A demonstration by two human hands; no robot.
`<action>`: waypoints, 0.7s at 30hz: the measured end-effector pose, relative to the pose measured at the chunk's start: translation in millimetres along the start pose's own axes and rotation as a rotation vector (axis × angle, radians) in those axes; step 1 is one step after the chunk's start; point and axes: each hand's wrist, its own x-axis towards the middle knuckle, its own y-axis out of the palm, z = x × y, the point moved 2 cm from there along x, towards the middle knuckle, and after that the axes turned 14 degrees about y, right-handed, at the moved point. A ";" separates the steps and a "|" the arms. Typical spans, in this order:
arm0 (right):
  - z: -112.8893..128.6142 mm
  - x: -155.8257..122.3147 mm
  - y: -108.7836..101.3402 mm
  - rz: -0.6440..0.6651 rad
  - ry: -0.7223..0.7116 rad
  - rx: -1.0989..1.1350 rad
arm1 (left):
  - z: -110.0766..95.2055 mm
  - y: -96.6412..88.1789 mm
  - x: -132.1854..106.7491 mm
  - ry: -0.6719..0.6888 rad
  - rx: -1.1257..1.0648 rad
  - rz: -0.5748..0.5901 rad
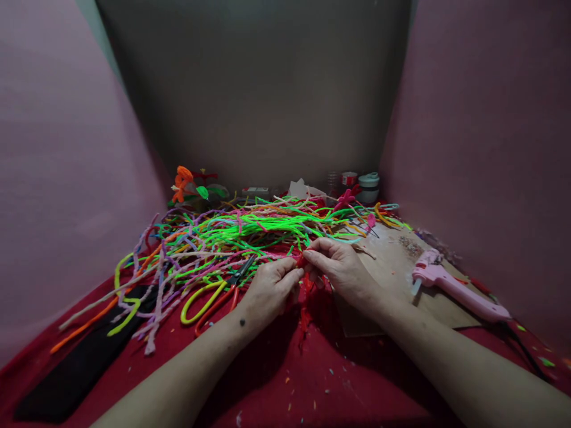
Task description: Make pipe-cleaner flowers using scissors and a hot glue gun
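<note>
Both my hands meet at the middle of the table, pinching a red fuzzy pipe cleaner piece (307, 285) between their fingertips. My left hand (273, 286) is closed on its left side, thumb and forefinger together. From the right, my right hand (336, 267) pinches it near the top. Red strands hang down below the fingers against the red cloth. Much of the piece is hidden by my fingers. Scissors (205, 302) with yellow and red handles lie just left of my left hand. Behind the hands spreads a heap of many-coloured pipe cleaners (267, 229).
A pink glue gun (459, 288) rests on a cardboard sheet (383, 279) at right, its cord trailing off. A black flat item (75, 368) lies front left. An orange pipe cleaner flower (182, 183) and a lidded cup (369, 188) stand at the back. Pink sheets flank both sides.
</note>
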 end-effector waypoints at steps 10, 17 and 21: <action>3.8 -7.7 -12.8 -0.097 -0.048 -0.212 | 1.6 -4.0 1.9 -0.085 -0.072 -0.073; -13.9 -86.8 -109.1 -0.765 -0.212 -1.161 | -2.5 -3.3 3.4 -0.058 -0.143 -0.151; -44.9 -105.8 -153.2 -0.805 0.102 -1.543 | -0.6 -1.4 3.9 -0.044 -0.139 -0.161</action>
